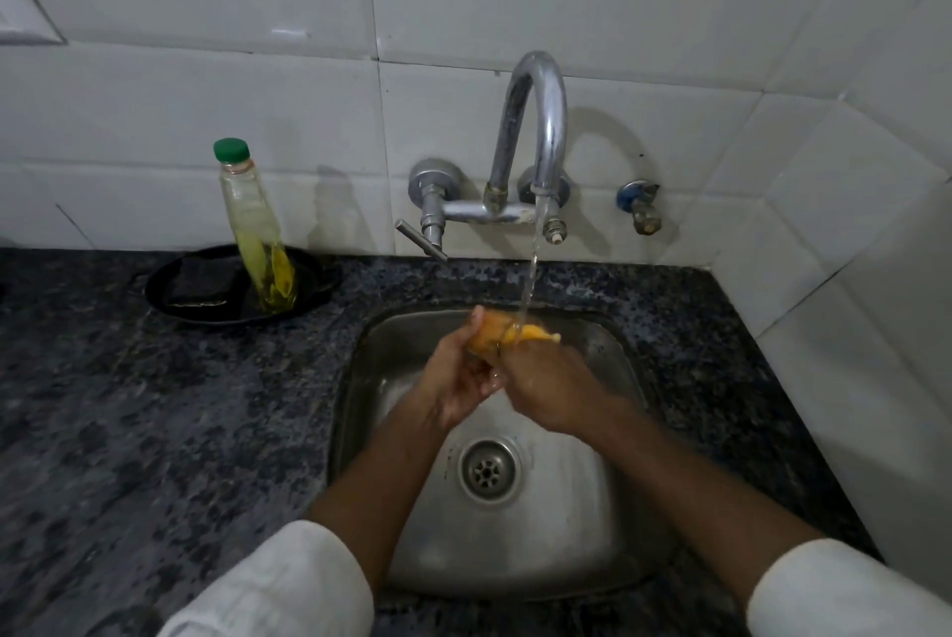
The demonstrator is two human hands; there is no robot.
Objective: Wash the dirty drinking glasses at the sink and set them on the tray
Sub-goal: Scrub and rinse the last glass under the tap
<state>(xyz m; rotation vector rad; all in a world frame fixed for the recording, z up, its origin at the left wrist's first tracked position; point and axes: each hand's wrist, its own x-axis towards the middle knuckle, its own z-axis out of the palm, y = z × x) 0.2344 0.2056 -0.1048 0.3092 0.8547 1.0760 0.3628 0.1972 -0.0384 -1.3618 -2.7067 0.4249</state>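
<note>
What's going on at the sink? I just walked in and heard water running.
A person is washing a drinking glass under the running tap. The left hand grips the glass, which holds yellow-orange liquid, while the right hand works at its mouth, over the steel sink. A bottle of yellow liquid stands in a black dish on the counter. No tray is in view.

No readable text, label, brand, number or sign appeared anywhere in the view. The clear bottle point(256, 229) with a green cap, standing in a dark dish near the desk's back edge, carried no legible label.
</note>
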